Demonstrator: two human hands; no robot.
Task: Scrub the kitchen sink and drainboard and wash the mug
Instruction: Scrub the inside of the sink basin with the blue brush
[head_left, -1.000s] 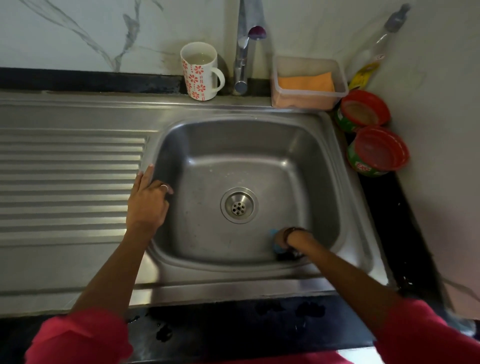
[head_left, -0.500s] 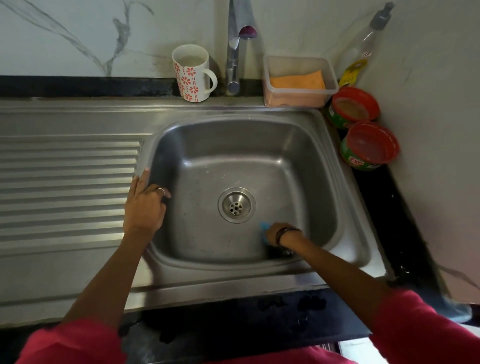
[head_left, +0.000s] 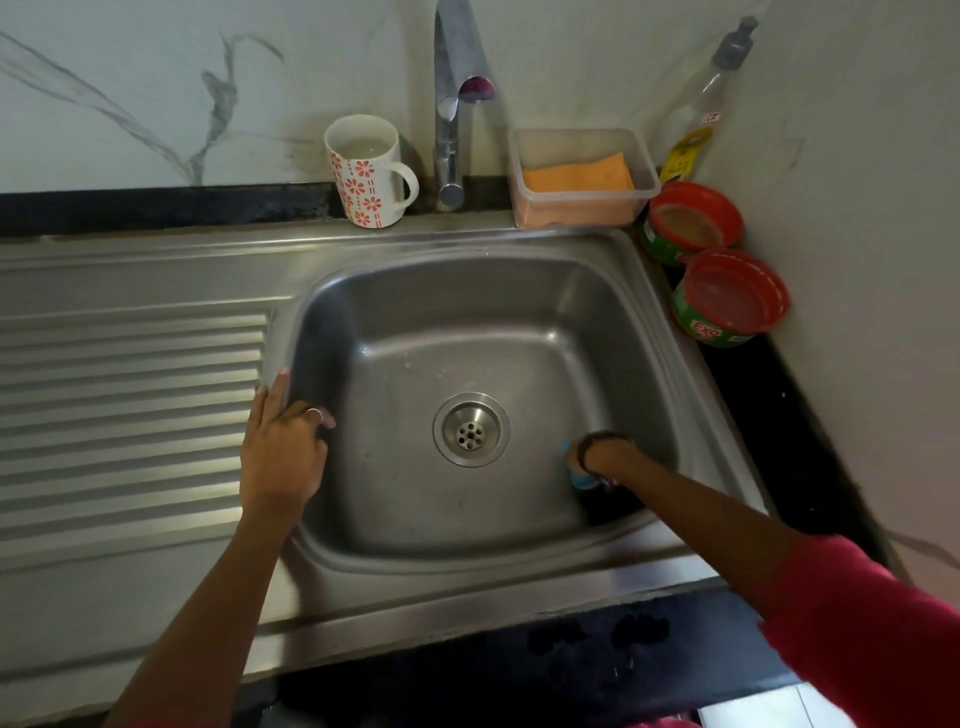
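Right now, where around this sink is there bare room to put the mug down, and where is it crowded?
The ribbed drainboard left of the left hand is bare. So is the sink floor behind the drain. The right back corner is crowded: plastic tub, soap bottle, two red-lidded tubs. The right hand scrubs with a blue scrubber at the front right.

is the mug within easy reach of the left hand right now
Probably yes. The left hand rests on the sink's left rim, holding nothing, and the mug stands on the back ledge beyond it, left of the tap. Nothing lies between them, though it would need a forward stretch.
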